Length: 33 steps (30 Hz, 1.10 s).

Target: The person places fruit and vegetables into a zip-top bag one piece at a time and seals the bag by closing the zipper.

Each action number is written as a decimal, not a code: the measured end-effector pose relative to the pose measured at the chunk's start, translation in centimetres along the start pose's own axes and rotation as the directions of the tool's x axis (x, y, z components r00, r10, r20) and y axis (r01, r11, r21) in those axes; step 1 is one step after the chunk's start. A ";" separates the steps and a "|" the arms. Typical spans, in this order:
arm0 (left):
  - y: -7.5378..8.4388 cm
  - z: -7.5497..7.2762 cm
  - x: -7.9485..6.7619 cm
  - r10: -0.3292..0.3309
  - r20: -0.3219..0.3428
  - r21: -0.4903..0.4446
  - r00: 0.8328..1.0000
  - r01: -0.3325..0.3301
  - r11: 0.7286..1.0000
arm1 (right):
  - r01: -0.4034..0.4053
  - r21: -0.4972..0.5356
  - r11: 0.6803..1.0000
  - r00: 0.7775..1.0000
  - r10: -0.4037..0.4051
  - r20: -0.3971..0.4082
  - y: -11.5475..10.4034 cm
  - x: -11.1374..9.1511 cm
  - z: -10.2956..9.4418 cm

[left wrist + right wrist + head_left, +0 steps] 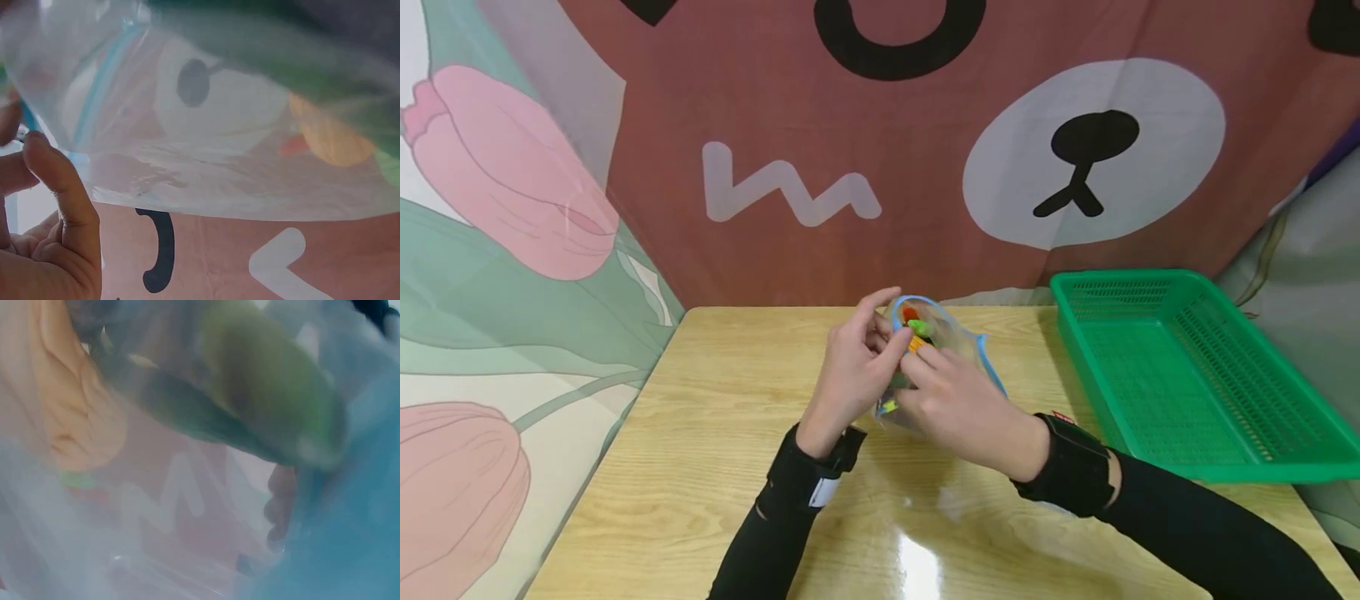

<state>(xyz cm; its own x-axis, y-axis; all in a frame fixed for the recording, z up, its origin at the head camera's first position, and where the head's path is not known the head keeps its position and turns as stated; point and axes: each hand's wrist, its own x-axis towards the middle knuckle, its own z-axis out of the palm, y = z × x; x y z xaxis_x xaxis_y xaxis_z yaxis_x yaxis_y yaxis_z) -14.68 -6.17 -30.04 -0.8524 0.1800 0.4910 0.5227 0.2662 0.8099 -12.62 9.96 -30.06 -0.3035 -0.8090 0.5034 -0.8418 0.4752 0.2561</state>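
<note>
A clear plastic zip bag (958,337) with a blue zip edge is held up over the table by both hands. The left hand (861,362) pinches its rim between thumb and fingers, as the left wrist view also shows. On the bag's near right side, the curled fingers of the right hand (966,408) grip the plastic. Inside are small coloured pieces: a red one (911,313) and a bright green one (919,327) near the opening. Through the plastic, the right wrist view shows a long green cucumber-like piece (275,381) and a wrinkled orange piece (81,412).
A green plastic basket (1195,392) with perforated sides stands on the right of the wooden table (700,400). Behind the table hangs a brown cloth (775,92) with a bear face; a floral cloth (460,317) hangs at left.
</note>
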 end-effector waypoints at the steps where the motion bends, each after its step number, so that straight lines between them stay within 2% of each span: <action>1: -0.1 0.0 0.0 -0.009 0.006 -0.014 1.000 0.009 1.000 | -0.008 0.000 1.000 1.000 0.008 -0.021 0.2 0.1 0.0; 5: -0.4 -0.4 -0.2 -0.026 0.014 -0.069 1.000 0.027 0.997 | -0.040 0.015 0.999 0.994 0.041 -0.105 1.0 0.5 -0.1; 10: -1.0 -1.6 -0.5 0.004 0.031 -0.100 1.000 -0.001 0.995 | -0.065 0.022 0.998 0.989 0.067 -0.129 1.9 1.0 -0.4; 14: -1.7 -2.3 -0.9 0.086 0.091 -0.080 0.992 -0.078 0.994 | -0.087 0.005 0.996 0.987 0.087 -0.134 2.5 1.3 -0.5; 17: -2.3 -2.6 -1.2 0.174 0.120 -0.079 0.977 -0.166 0.983 | -0.103 -0.010 0.995 0.986 0.101 -0.132 2.9 1.4 -0.6; 21: -3.0 -2.8 -1.3 0.233 0.113 -0.062 0.966 -0.228 0.972 | -0.113 -0.039 0.993 0.987 0.107 -0.123 3.3 1.6 -0.6; 24: -3.3 -2.8 -1.2 0.218 0.084 -0.037 0.972 -0.215 0.976 | -0.095 -0.065 0.993 0.988 0.086 -0.130 3.4 1.7 -0.5; 27: -3.5 -2.8 -1.2 0.200 0.057 -0.032 0.978 -0.198 0.980 | -0.033 -0.093 0.995 0.992 0.022 -0.121 3.5 2.0 -0.3; 30: -3.7 -2.9 -1.1 0.209 0.043 -0.023 0.977 -0.208 0.978 | 0.027 -0.089 0.996 0.996 -0.035 -0.086 3.8 2.1 -0.2; 33: -3.9 -2.9 -1.1 0.225 0.035 -0.016 0.974 -0.225 0.974 | 0.036 -0.054 0.998 0.998 -0.039 -0.040 4.0 1.9 -0.1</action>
<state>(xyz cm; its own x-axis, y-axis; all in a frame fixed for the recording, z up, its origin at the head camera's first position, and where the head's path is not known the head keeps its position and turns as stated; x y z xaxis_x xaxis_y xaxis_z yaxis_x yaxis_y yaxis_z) -15.81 -10.17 -32.78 -0.7117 0.2682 0.6493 0.7007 0.2042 0.6836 -16.50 10.35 -27.96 -0.2527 -0.8122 0.5258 -0.8270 0.4634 0.3183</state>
